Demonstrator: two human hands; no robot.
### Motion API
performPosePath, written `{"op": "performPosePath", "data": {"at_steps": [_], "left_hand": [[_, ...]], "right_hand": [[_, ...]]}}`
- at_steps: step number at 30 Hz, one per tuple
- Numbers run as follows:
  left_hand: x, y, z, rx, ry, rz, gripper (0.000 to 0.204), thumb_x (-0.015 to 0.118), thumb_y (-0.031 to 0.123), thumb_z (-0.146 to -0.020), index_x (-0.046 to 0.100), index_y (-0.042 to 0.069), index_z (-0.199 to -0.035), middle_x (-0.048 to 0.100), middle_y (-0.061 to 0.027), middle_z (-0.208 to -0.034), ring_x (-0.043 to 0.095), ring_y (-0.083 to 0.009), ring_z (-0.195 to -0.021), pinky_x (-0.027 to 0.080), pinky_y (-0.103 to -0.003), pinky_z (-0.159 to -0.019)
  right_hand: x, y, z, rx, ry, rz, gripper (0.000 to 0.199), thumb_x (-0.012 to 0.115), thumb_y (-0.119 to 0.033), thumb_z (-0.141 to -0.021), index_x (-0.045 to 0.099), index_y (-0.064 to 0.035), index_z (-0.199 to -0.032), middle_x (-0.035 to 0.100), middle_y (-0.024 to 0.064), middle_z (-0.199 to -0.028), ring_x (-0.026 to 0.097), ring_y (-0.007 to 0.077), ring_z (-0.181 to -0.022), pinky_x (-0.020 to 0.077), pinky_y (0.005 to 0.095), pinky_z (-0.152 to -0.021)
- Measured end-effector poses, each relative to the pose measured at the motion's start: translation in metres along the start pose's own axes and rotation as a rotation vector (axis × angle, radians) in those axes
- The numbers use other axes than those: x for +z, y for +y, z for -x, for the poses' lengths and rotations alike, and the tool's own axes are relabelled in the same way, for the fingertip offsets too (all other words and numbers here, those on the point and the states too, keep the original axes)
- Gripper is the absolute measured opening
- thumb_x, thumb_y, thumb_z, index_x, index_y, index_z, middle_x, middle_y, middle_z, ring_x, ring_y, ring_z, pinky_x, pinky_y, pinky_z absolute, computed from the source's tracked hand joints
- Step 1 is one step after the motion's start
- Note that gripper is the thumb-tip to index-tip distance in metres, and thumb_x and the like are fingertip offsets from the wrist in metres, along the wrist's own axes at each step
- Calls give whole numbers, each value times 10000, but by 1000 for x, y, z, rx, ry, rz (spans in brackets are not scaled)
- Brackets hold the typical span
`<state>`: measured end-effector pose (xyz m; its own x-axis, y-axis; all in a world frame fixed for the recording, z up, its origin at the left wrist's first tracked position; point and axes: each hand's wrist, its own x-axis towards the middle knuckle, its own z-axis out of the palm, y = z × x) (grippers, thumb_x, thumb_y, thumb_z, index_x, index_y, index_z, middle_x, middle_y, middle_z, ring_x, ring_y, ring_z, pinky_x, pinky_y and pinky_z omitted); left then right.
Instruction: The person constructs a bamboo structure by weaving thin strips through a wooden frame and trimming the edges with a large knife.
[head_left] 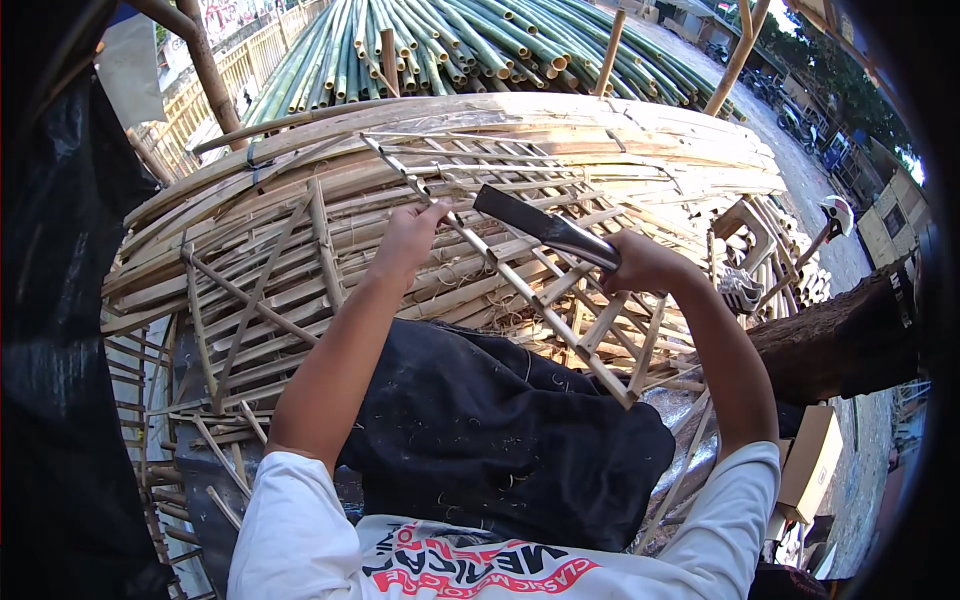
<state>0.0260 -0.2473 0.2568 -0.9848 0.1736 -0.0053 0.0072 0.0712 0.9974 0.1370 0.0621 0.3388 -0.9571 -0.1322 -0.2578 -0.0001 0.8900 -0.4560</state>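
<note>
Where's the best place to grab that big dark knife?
I'd hold the knife by its lower right end, coming from the right, where the right hand wraps it. Its broad blade points up and left toward the left hand, so that end should keep your grip off the blade. The handle is hidden inside the fist.

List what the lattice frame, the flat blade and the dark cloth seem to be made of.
Lattice frame: apparently bamboo, pale and unpainted, judging by its rounded, straw-coloured rails.
Flat blade: probably metal, from its thin, straight shape; dark toward the tip, with a grey sheen farther back.
Dark cloth: likely fabric with a matt finish, since it drapes in soft folds; the exact fibre is unclear.
</note>
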Motion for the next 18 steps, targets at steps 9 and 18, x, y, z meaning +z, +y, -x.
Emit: {"op": "performPosePath", "data": {"at_steps": [9,18], "left_hand": [[39,-70,84,-264,-189,-66,338,634,319,-974,725,-1,-919,644,9,-821,514,-55,-777,408,-246,-742],[110,-98,163,-194,-165,109,299,645,242,-973,687,-34,-866,628,-28,-754,505,-88,-751,417,-287,-695]], "right_hand": [[88,89,31,188,-214,-74,291,781,-118,-693,681,3,-938,685,116,-776,654,198,-731,508,349,-691],[87,95,153,173,225,-196,221,744,-97,-732,662,34,-891,635,104,-684,588,159,-644,479,328,-647]]}}
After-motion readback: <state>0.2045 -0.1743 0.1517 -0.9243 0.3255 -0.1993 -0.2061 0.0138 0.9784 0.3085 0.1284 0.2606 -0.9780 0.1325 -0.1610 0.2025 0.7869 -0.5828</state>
